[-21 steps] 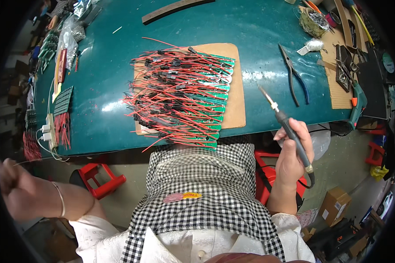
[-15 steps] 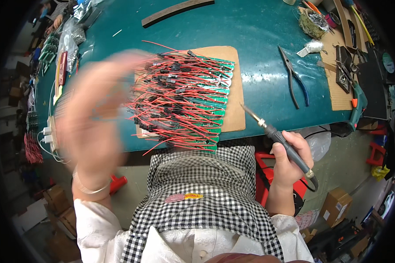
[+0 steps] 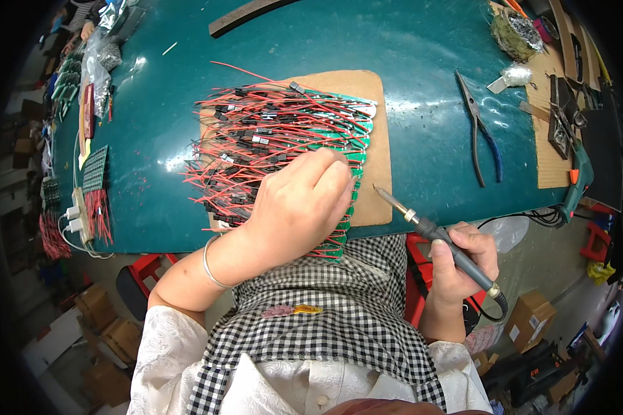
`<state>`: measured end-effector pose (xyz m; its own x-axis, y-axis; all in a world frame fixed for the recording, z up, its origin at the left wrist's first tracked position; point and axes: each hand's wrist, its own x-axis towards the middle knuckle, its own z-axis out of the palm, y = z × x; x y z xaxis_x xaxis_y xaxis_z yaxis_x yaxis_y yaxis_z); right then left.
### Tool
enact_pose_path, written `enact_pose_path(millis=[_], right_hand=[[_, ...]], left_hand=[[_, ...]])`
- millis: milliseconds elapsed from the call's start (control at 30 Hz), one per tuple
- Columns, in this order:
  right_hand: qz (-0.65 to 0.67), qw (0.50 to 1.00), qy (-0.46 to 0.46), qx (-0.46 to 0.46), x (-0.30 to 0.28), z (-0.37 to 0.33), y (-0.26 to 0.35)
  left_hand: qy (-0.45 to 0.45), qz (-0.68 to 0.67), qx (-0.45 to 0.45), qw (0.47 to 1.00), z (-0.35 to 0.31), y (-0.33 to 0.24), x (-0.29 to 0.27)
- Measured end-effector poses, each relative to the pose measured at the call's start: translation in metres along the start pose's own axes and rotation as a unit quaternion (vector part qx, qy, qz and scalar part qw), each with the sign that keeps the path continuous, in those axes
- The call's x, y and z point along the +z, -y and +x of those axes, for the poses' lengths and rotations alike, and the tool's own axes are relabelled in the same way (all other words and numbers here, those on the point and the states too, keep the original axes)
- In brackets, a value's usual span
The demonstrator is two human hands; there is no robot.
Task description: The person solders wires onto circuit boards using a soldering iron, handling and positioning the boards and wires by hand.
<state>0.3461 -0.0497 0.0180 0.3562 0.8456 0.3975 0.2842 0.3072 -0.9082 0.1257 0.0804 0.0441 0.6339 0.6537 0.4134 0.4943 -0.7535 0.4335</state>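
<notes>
Rows of green circuit boards [image 3: 369, 128] with red and black wires [image 3: 256, 128] and small black connectors lie on a cardboard sheet [image 3: 378, 86]. Over the near part of these rows, my left hand [image 3: 299, 197] is closed, its fingertips pinched together near the boards' right ends. What it pinches is hidden behind the fingers. My right hand [image 3: 467, 256] is wrapped round the grey handle of a soldering iron [image 3: 428, 227]. The iron's metal tip points up and left, above the cardboard's right side and apart from the boards.
Pliers [image 3: 475, 124] with blue and dark handles lie at the right. Beyond them are a foil-lined lump [image 3: 516, 36] and a teal tool [image 3: 580, 176]. A wired green board panel [image 3: 95, 169] and a power strip [image 3: 80, 218] sit left. A dark bar [image 3: 249, 15] lies far back.
My left hand, blurred left of the boards before, has moved right onto them and closed. The wired green panel now shows plainly where that hand was. My right hand still holds the iron.
</notes>
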Motion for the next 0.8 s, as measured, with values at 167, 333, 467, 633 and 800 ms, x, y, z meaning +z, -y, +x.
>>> enact_pose_path(millis=[167,333,467,633,800], right_hand=[[-0.01,1.0,0.001,-0.004,0.003,0.005,0.0],[-0.01,1.0,0.014,-0.003,0.004,0.008,0.0],[-0.016,1.0,0.02,-0.014,0.006,0.009,-0.002],[-0.025,0.999,0.029,-0.025,0.007,0.011,-0.002],[-0.04,0.998,0.047,-0.022,0.008,0.012,0.001]], left_hand=[[-0.007,-0.003,-0.006,1.0,-0.003,0.0,0.003],[0.007,-0.02,-0.011,1.0,-0.004,0.001,0.003],[0.012,-0.021,-0.006,1.0,-0.003,0.0,0.002],[0.014,-0.026,-0.001,1.0,-0.004,0.0,0.003],[0.038,-0.018,-0.01,0.999,-0.003,-0.003,-0.003]])
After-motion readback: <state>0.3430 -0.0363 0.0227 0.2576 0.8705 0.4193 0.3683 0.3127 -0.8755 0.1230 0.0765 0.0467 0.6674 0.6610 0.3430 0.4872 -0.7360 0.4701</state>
